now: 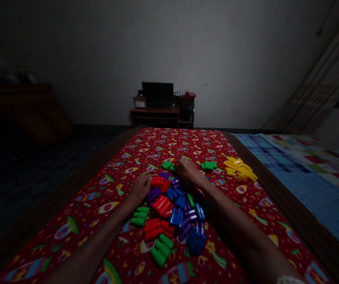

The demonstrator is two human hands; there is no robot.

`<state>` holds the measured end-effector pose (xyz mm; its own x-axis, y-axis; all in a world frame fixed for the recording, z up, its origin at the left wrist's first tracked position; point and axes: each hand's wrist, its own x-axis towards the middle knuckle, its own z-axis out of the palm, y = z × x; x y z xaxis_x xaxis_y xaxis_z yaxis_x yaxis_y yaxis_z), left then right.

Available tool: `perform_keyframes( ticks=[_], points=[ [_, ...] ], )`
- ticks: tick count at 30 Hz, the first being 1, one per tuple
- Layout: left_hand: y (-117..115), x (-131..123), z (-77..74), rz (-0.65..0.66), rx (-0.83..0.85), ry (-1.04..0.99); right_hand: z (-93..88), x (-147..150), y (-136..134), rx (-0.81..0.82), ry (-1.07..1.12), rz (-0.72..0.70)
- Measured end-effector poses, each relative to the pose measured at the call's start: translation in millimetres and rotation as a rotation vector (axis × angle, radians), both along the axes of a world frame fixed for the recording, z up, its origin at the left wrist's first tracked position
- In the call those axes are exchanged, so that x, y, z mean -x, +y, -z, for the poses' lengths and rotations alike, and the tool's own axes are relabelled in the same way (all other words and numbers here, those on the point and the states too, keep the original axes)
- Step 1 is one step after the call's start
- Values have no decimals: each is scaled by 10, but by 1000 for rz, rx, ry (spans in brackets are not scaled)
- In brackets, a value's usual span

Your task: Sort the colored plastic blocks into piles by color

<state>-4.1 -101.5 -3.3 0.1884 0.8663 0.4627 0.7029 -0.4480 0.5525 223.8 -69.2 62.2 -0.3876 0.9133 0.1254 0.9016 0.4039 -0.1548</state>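
A heap of plastic building blocks [169, 215] in red, blue, purple and green lies on a red patterned cloth [110, 185]. My left hand [140, 189] rests at the heap's left edge, fingers curled against a red block [157, 181] and purple blocks. My right hand [189, 170] is at the heap's far side, fingers bent down near green blocks [167, 165]; what it holds, if anything, is hidden. A sorted group of yellow blocks [239, 169] lies to the right, with more green blocks [209, 165] beside it.
The cloth covers a long raised surface with wooden edges [276, 197]. A checked mat [305, 165] lies to the right. A low desk with a dark monitor [157, 94] stands against the far wall. The room is dim.
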Motion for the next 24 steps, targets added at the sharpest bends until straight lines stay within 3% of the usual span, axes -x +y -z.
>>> perform_keyframes(
  ticks=[4,9,15,19,24],
  points=[
    [4,8,2,1,1,5,-68,-350,62,-43,61,109],
    [-5,18,-9,-13,9,25,-114,-825,202,-145,154,346],
    [9,22,20,-14,-8,18,-68,-1112,246,-57,47,504],
    [23,21,43,-19,-13,13,-105,-969,231,-84,32,444],
    [14,19,19,-16,-3,26,-142,-361,259,-82,53,26]
  ],
)
